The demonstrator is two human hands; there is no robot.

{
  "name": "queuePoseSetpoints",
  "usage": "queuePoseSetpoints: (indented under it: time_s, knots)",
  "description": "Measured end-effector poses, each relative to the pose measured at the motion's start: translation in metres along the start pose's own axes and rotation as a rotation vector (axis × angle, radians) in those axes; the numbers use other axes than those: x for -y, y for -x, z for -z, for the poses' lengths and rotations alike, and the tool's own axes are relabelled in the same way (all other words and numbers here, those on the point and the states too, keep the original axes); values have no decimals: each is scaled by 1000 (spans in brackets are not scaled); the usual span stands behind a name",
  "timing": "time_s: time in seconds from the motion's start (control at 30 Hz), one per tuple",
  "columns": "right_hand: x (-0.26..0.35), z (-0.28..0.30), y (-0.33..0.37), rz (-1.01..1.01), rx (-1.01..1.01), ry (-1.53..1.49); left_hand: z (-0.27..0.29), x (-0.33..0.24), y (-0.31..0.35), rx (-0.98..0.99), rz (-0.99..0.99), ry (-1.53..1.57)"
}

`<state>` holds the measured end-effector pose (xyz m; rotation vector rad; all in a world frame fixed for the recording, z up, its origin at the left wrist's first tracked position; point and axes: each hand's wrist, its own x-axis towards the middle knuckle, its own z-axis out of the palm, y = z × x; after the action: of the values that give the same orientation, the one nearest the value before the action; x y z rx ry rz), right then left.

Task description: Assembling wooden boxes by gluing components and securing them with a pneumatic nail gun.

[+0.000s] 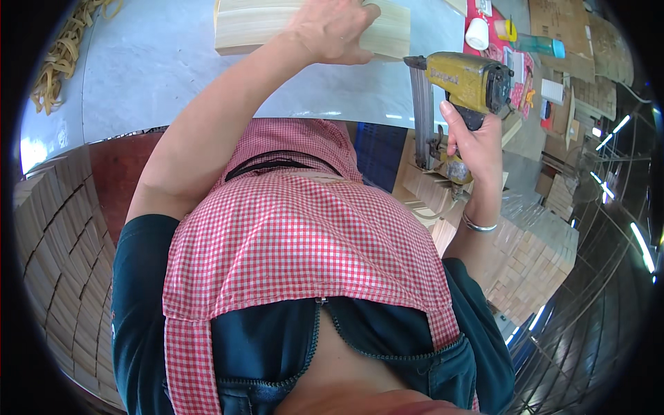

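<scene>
A pale wooden piece (256, 28), flat-topped with straight edges, lies on the light grey-blue tabletop (159, 62). My left hand (339, 31) reaches across and grips it towards its right end; the thumb is at the near edge, and the other fingertips are partly hidden. In my right hand (477, 142) is a yellow and black nail gun (463, 76), its handle wrapped by the fingers. The gun's nose points left, close to the wood's right end; whether they touch I cannot tell. Its long metal magazine (420, 114) hangs down over the table's near edge.
Coiled tan strips (62, 59) lie at the table's far left. A white cup (476, 33) and a bottle with a blue-green end (539, 45) are at the upper right. Stacked wooden pieces stand at left (62, 249) and right (529, 259).
</scene>
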<state>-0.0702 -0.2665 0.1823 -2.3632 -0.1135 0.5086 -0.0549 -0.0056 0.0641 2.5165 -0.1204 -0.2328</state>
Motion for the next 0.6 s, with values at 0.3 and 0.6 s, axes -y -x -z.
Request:
queuePoseSetpoints:
  time_s: [0.3,0.6]
  knots:
    - [4,-9,3,-72,-43,-70,-2,2,2,-79,-70,-34]
    - [15,-3,5,39,-15,-1,52,56,67,72,32,-52]
